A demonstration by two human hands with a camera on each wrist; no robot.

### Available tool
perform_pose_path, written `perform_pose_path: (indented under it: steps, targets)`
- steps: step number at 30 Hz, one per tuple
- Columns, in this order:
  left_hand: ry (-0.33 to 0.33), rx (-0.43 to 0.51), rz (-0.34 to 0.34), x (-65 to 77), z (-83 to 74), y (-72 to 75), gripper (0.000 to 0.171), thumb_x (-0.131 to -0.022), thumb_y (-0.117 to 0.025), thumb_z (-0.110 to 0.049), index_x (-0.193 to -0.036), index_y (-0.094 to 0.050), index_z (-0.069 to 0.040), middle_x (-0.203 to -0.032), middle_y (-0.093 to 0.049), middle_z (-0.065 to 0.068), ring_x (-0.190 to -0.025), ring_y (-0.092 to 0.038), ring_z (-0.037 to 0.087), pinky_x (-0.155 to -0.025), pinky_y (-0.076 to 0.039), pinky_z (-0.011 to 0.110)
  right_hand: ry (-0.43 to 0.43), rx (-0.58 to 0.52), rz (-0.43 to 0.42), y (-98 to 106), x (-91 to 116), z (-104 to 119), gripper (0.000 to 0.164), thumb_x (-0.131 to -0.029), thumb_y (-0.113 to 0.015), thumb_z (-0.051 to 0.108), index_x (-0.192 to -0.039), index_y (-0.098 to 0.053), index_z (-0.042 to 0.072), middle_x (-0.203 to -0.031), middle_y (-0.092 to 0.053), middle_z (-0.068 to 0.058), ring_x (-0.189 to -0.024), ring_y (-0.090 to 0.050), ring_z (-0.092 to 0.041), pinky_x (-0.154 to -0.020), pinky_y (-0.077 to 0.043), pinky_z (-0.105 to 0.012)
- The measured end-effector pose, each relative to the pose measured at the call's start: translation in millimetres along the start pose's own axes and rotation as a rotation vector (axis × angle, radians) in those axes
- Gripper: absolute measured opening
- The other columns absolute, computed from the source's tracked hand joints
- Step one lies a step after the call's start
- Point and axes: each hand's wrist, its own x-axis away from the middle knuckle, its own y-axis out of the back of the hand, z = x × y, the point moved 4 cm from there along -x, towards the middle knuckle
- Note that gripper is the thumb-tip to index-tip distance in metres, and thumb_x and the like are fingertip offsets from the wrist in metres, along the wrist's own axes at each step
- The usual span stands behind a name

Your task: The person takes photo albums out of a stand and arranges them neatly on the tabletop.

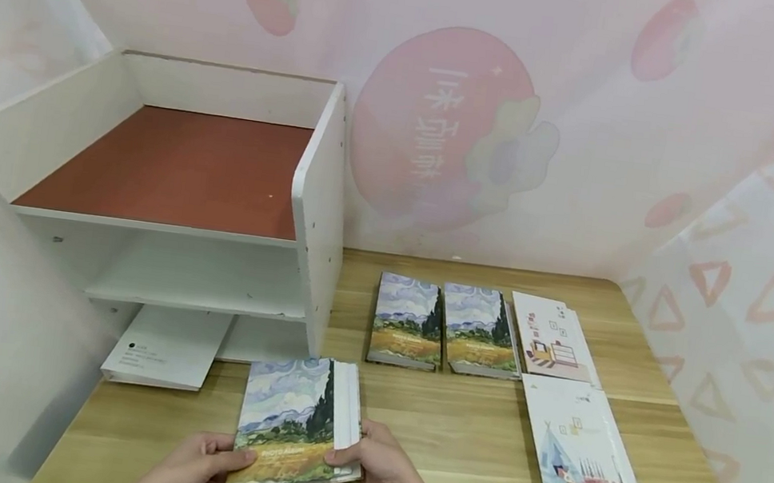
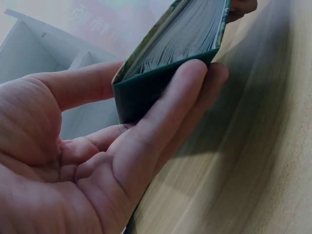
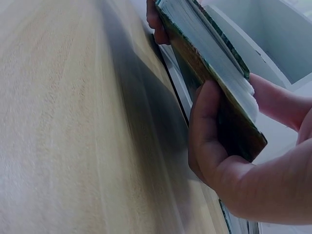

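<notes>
Both hands hold a photo album point(image 1: 288, 423) with a painted landscape cover of a wheat field, a dark cypress and a cloudy sky. My left hand point(image 1: 196, 468) grips its left side near the lower corner, thumb on the cover and fingers underneath. On the right side, my right hand point(image 1: 391, 472) pinches the album with the thumb on top. White page edges stick out past the cover on the right. In the left wrist view the dark green spine point(image 2: 141, 95) lies against the fingers. The right wrist view shows the album's pages point(image 3: 219, 68) held above the wooden table.
A white shelf unit point(image 1: 318, 209) with a reddish-brown top board stands at the left. A white binder point(image 1: 164, 347) sticks out of its lowest compartment. Two matching landscape albums point(image 1: 409, 321) and two white illustrated albums point(image 1: 580, 442) lie at the table's back and right.
</notes>
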Motion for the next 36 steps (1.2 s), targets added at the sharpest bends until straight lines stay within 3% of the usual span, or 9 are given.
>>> perform_pose_path:
  steps: [2, 6, 19, 25, 31, 36]
  targets:
    - [-0.005, -0.036, -0.003, -1.3, -0.9, 0.9, 0.042, -0.099, -0.062, -0.026, -0.066, -0.036, -0.016, -0.053, -0.031, -0.006, -0.044, -0.026, 0.009, -0.069, -0.057, 0.037, 0.003, 0.009, -0.003, 1.2, -0.1, 1.7, 0.044, -0.077, -0.064, -0.018, -0.120, -0.057, -0.011, -0.102, -0.066, -0.015, -0.084, -0.065, -0.023, -0.076, -0.057, -0.034]
    - [-0.006, -0.073, 0.000, -2.8, -0.3, 1.8, 0.044, -0.100, -0.060, -0.026, -0.066, -0.034, -0.017, -0.054, -0.030, -0.005, -0.046, -0.026, 0.011, -0.053, -0.033, 0.027, 0.000, 0.010, 0.006, 2.5, 1.5, 4.4, 0.045, -0.077, -0.064, -0.019, -0.122, -0.057, -0.011, -0.105, -0.065, -0.015, -0.087, -0.063, -0.023, -0.078, -0.056, -0.034]
    - [-0.027, -0.013, -0.009, -13.6, 5.0, -16.6, 0.042, -0.100, -0.060, -0.021, -0.067, -0.034, -0.015, -0.054, -0.028, -0.006, -0.045, -0.022, 0.009, -0.048, -0.024, 0.025, 0.066, 0.051, -0.022, 17.8, 4.5, 6.1, 0.045, -0.072, -0.066, -0.020, -0.115, -0.060, -0.012, -0.097, -0.066, -0.014, -0.080, -0.063, -0.021, -0.073, -0.055, -0.030]
    - [-0.053, -0.041, -0.068, -23.8, 4.7, -33.0, 0.040, -0.099, -0.062, -0.023, -0.068, -0.038, -0.014, -0.053, -0.029, -0.006, -0.045, -0.023, 0.009, -0.047, -0.025, 0.025, 0.086, 0.073, -0.025, 34.3, 9.5, 13.2, 0.054, -0.072, -0.068, -0.018, -0.124, -0.058, -0.012, -0.105, -0.068, -0.015, -0.083, -0.063, -0.022, -0.072, -0.055, -0.030]
    - [-0.064, -0.014, -0.103, -33.5, 3.7, -50.2, 0.033, -0.099, -0.061, -0.021, -0.072, -0.044, -0.013, -0.053, -0.030, -0.006, -0.045, -0.023, 0.008, -0.047, -0.025, 0.024, 0.144, 0.137, -0.058, 48.2, 14.8, 20.8, 0.048, -0.071, -0.070, -0.014, -0.117, -0.061, -0.013, -0.100, -0.069, -0.014, -0.079, -0.062, -0.019, -0.071, -0.053, -0.028]
    - [-0.073, -0.017, -0.112, -37.4, 1.6, -58.6, 0.032, -0.099, -0.061, -0.022, -0.073, -0.044, -0.012, -0.053, -0.029, -0.006, -0.044, -0.024, 0.008, -0.046, -0.024, 0.024, 0.121, 0.146, -0.066, 55.4, 20.1, 24.2, 0.047, -0.074, -0.070, -0.014, -0.119, -0.058, -0.015, -0.100, -0.069, -0.013, -0.078, -0.062, -0.018, -0.071, -0.054, -0.029]
